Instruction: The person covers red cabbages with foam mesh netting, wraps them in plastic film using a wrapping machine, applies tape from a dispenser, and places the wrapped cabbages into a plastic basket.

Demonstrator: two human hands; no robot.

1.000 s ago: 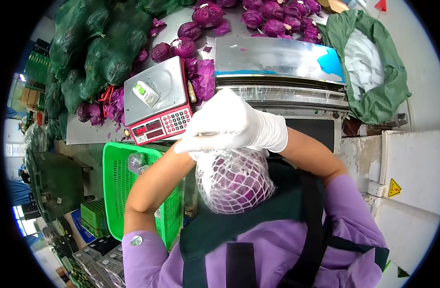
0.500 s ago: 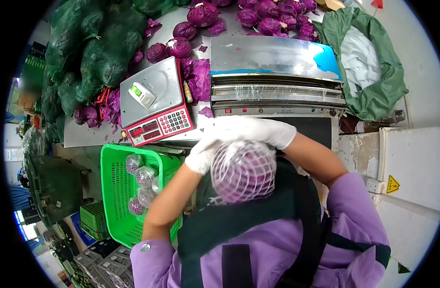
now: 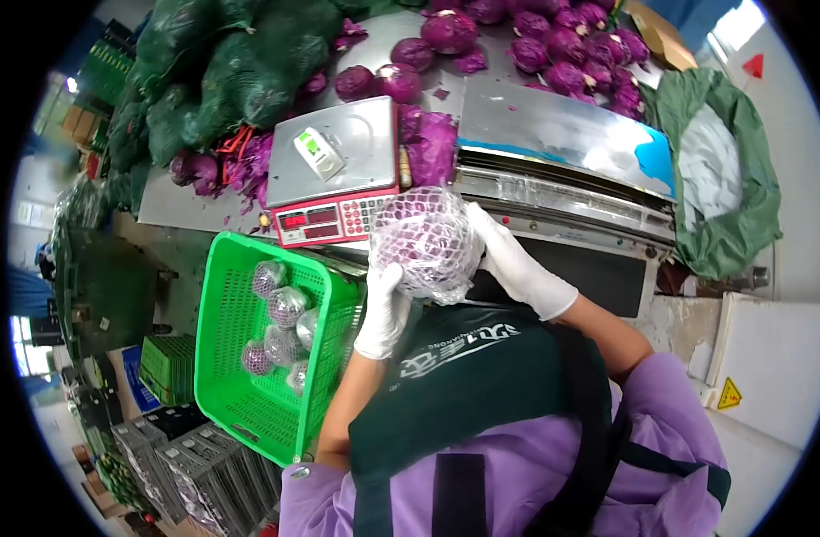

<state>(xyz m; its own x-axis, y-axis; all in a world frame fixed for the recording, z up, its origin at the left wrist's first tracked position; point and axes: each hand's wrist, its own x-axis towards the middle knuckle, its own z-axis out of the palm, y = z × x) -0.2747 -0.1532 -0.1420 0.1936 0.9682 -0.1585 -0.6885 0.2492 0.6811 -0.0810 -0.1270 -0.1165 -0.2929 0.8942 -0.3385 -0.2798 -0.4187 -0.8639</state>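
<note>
A red cabbage (image 3: 428,240) in a white net sleeve and clear film is held in front of the dark apron, close to the scale's keypad. My left hand (image 3: 385,313), in a white glove, grips its lower left side, thumb on the net. Against its right side presses my right hand (image 3: 517,264), gloved too. Left of it, the red digital scale (image 3: 295,229) carries a white label device (image 3: 318,154) on its steel plate. A film-wrapping machine (image 3: 562,183) stands behind my right hand.
At lower left, a green plastic basket (image 3: 215,358) holds several wrapped cabbages (image 3: 288,306). Unwrapped red cabbages (image 3: 566,45) are piled at the back. Green mesh sacks (image 3: 258,72) lie at back left, loose leaves (image 3: 432,157) beside the scale. A green sack (image 3: 750,179) stands at right.
The cabbage has moved from against the apron up and forward toward the scale. My hands have gone from crossing over its far side to gripping its left and right sides. The view has shifted.
</note>
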